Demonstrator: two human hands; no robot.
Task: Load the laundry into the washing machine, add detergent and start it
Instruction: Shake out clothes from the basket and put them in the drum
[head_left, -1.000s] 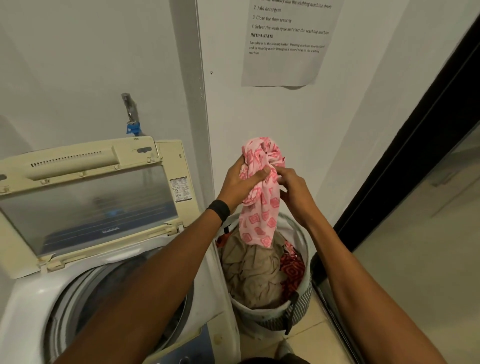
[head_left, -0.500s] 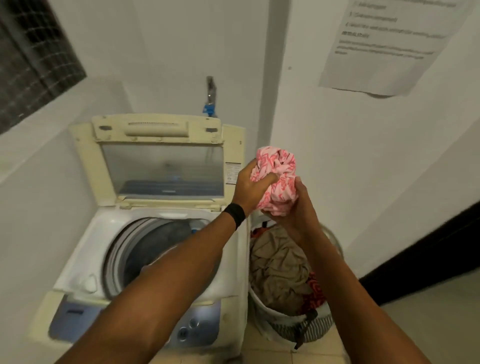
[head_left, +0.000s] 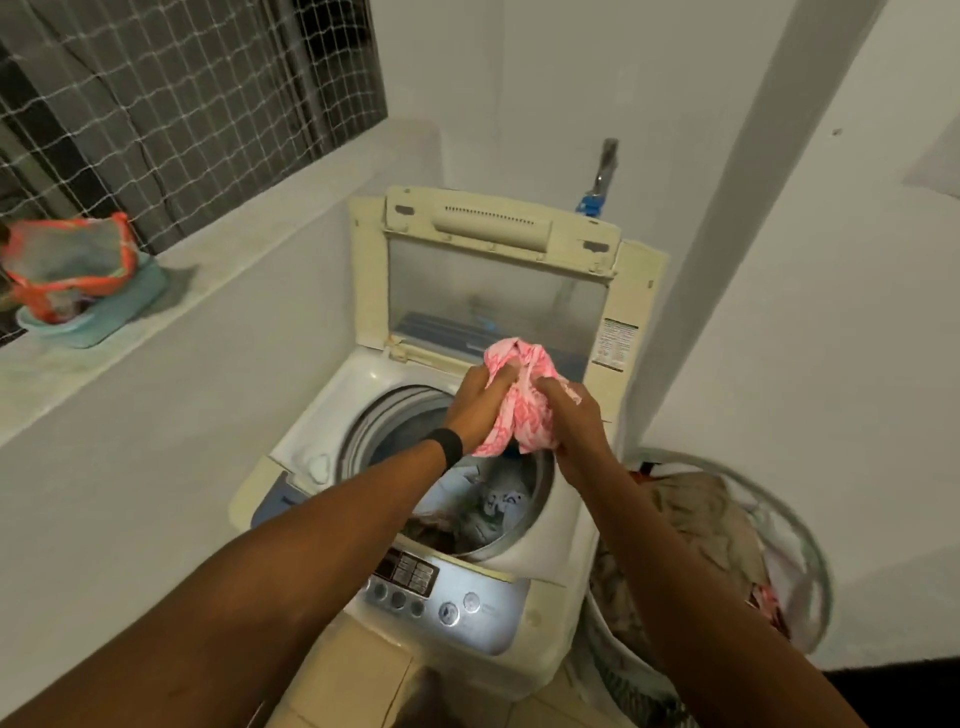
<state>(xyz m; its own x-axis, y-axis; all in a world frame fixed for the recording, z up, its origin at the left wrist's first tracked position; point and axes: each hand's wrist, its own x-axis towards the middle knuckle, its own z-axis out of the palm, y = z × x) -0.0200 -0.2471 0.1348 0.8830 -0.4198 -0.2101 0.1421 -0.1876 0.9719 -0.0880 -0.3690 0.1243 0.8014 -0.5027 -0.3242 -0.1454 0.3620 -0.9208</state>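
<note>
Pink garment, one, in two hands

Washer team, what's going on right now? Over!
Left hand and right hand grip bunched pink cloth over the drum. Lid up, clothes already inside, nothing blocking. Basket not empty yet.

Pink cloth: pink ground with a darker pink-red print; motif blurred.
Washing machine: white body. Its lid has a yellowed cream frame, and the control panel is pale blue-grey with silver buttons.
Laundry in drum: pale blue, some brown.
Wristband: black.
Laundry basket: dark-and-white striped wall. Tan garment on top, red patterned piece beside it.
Tap fitting: blue.
Ledge: teal tub; mesh bag edged orange.
Netting: white squares.
Floor tiles: beige.
</note>
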